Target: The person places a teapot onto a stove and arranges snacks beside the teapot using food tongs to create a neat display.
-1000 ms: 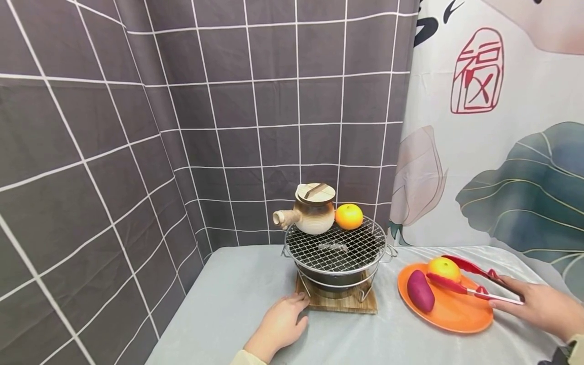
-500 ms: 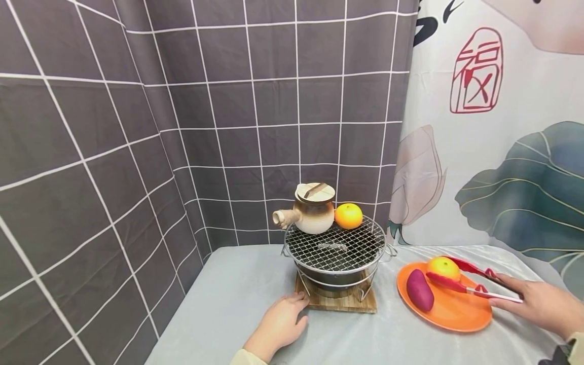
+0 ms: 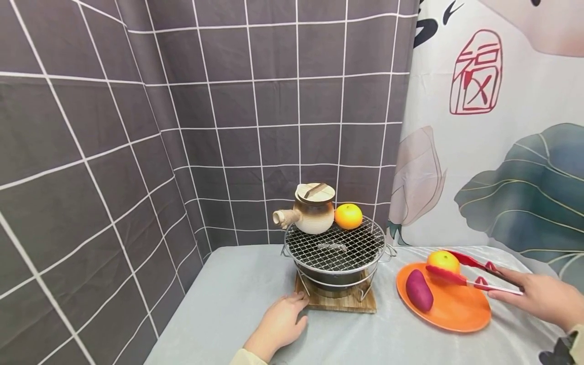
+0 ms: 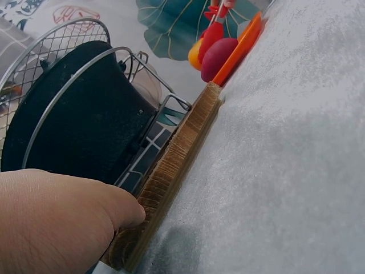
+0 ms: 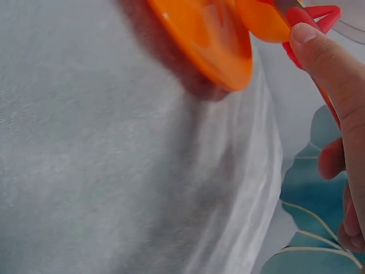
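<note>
My right hand [image 3: 545,300] grips red-tipped tongs [image 3: 449,276], whose arms lie either side of an orange [image 3: 442,259]. The fruit is over the back of an orange plate [image 3: 461,314]; a purple sweet potato [image 3: 419,291] lies on the plate's left part. In the right wrist view, the thumb [image 5: 319,54] presses along the tongs. My left hand [image 3: 280,322] rests at the left front corner of a wooden board [image 3: 339,305], fingers touching its edge. That board carries a round stove with a wire grill [image 3: 337,258] on top.
A clay pot [image 3: 315,218] with a side handle and a lid stands at the back left of the grill. Beside it sits another orange [image 3: 349,217]. Grey cloth [image 3: 228,304] covers the table. A dark gridded curtain [image 3: 274,101] hangs close behind and at the left.
The orange between the tongs has risen slightly from the plate, and my right hand has moved up a little with it. My left hand stays at the board.
</note>
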Demonstrator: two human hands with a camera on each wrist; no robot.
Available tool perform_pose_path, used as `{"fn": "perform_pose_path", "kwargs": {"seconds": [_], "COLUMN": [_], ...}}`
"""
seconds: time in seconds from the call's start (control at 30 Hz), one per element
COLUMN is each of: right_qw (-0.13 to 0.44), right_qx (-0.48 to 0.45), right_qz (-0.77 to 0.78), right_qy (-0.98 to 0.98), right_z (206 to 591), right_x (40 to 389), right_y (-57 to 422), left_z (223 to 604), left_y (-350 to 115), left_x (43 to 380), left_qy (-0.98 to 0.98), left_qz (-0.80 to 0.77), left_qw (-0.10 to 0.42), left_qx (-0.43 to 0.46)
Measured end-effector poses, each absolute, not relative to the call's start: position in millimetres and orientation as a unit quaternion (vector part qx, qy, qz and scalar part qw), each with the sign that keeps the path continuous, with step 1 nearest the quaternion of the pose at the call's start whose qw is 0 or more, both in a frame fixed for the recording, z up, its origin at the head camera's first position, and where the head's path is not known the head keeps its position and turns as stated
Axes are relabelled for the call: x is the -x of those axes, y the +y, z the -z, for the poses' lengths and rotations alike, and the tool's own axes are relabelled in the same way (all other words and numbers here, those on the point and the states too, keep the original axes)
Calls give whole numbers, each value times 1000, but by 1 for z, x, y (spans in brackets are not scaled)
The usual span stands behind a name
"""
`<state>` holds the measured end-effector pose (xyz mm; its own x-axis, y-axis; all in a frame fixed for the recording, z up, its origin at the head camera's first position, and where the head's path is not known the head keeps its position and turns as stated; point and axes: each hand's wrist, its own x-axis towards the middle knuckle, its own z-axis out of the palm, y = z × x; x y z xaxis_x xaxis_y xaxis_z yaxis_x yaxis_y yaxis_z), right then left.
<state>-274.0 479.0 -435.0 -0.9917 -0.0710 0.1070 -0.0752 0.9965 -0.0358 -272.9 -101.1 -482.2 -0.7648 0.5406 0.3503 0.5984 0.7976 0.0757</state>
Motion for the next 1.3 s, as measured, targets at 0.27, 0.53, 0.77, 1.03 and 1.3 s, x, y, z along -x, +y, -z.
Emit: {"fn": "perform_pose_path", "kwargs": {"seconds": [0.27,0.53,0.77,1.03,1.3], "right_qw": [55,87,91,105,99], "right_qx": [-40,-54,-62,-80,-85], "right_qz": [-11,-12,-7,-2,-9], "right_qy": [-998,-995,-994,-991,-991], "right_z": [416,389,367,348,331], "right_x": [281,285,287,287,290], "right_y": [477,470,459,443,432], "left_z": [483,483,483,484,484], "left_y": [-101,-101,-102,-102,-101], "left_x": [273,272,273,274,274], "left_qy": [-936,-934,-935,-933,-940], "left_qz": [93,96,93,94,91], "left_qw": [154,159,156,162,147], "left_qx": [301,306,304,306,293]}}
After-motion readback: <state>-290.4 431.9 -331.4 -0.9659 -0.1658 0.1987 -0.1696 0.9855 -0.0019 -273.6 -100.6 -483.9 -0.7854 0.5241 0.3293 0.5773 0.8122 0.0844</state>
